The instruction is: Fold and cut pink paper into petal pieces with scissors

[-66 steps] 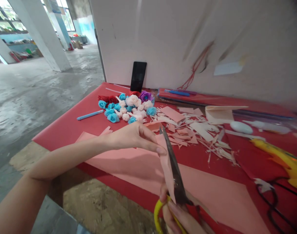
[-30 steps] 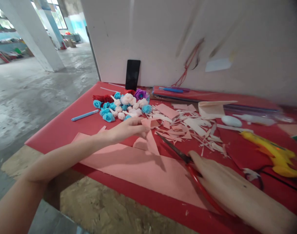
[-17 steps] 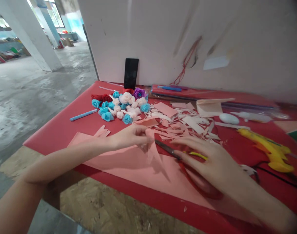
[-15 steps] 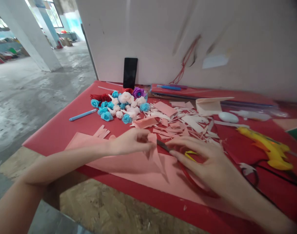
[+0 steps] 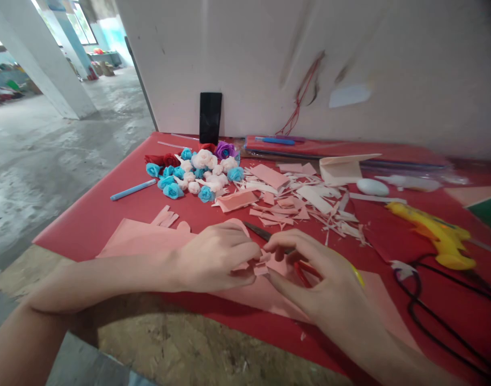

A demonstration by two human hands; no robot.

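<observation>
My left hand (image 5: 219, 257) is closed on a small piece of pink paper (image 5: 261, 269), which sticks out at its fingertips. My right hand (image 5: 323, 276) holds scissors (image 5: 259, 231) with red and yellow handles, their dark blades pointing left past the left hand's knuckles. The right thumb and fingertips are close to the small paper piece; whether they pinch it I cannot tell. Beneath both hands a large pink paper sheet (image 5: 138, 238) lies on the red tabletop (image 5: 80, 217). A rounded pink piece (image 5: 183, 227) and some strips (image 5: 165, 216) lie at its upper edge.
Behind the hands are a heap of paper flowers (image 5: 203, 170) and a pile of paper scraps (image 5: 297, 198). A blue pen (image 5: 133, 190) lies left. A yellow glue gun (image 5: 434, 230) with a black cord is at right. A phone (image 5: 210, 118) leans on the white board (image 5: 245, 64).
The pink paper has left the scissor blades. Both hands have come together lower down around a small pink piece, and the scissors have turned within my right hand.
</observation>
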